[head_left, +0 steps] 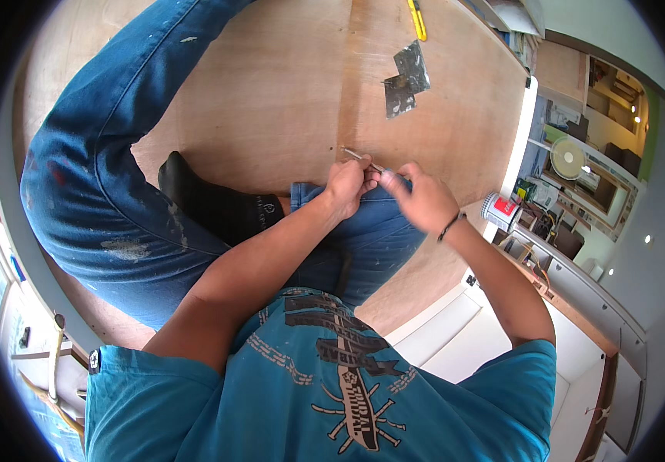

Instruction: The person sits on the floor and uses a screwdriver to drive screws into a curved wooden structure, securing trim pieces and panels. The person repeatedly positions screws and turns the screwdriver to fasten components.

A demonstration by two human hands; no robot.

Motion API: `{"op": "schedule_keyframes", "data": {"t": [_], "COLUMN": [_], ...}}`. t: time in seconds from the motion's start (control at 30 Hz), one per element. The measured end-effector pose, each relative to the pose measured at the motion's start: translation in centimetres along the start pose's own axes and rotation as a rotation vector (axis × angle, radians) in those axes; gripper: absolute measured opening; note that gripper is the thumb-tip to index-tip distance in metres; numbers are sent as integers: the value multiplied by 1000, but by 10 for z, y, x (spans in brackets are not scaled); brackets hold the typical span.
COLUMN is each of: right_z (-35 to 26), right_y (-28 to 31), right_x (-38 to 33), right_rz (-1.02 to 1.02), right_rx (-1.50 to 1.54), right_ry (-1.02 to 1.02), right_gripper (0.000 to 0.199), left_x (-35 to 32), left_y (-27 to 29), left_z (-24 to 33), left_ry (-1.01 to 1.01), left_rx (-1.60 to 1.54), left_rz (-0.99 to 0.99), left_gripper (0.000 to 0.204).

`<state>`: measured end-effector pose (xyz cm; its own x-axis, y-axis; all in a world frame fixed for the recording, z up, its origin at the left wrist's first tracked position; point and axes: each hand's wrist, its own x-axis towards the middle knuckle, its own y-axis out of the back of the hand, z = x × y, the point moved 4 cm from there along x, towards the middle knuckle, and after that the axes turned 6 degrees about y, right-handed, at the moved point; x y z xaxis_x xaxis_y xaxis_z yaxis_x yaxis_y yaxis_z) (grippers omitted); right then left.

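Note:
A screwdriver [359, 155] with a thin metal shaft is held between my hands over the wooden board, its tip pointing up and left. The fingers of my left hand [350, 183] are closed around the shaft near its middle. My right hand [427, 202], slightly blurred, is wrapped at the handle end, and its fingers hide most of the handle. Both hands are just above my bent, jeans-covered leg [382, 239]. A small dark spot [332, 148] marks the board beside the tip.
Two flat, stained metal scraper plates [407, 79] overlap on the wooden board [263, 100] ahead of my hands. Beyond them lies a yellow utility knife [418, 21]. At the right, past the board's white edge, are a red-and-white can [501, 212] and a round fan [567, 158].

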<state>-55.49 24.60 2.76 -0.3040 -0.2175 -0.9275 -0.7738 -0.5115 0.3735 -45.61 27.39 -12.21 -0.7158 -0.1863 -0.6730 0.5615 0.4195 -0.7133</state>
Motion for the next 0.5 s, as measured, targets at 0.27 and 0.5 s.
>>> {"op": "schedule_keyframes", "data": {"t": [0.27, 0.5], "right_z": [17, 6], "right_y": [0, -6], "right_x": [0, 9], "right_rz": [-205, 121], "right_rx": [376, -372], "right_ry": [-143, 167], "right_gripper": [55, 39], "left_x": [-5, -1], "left_y": [-3, 0], "left_z": [-3, 2], "left_ry": [39, 5], "left_rx": [-59, -29], "left_rz": [-27, -11], "left_gripper": [19, 21]}}
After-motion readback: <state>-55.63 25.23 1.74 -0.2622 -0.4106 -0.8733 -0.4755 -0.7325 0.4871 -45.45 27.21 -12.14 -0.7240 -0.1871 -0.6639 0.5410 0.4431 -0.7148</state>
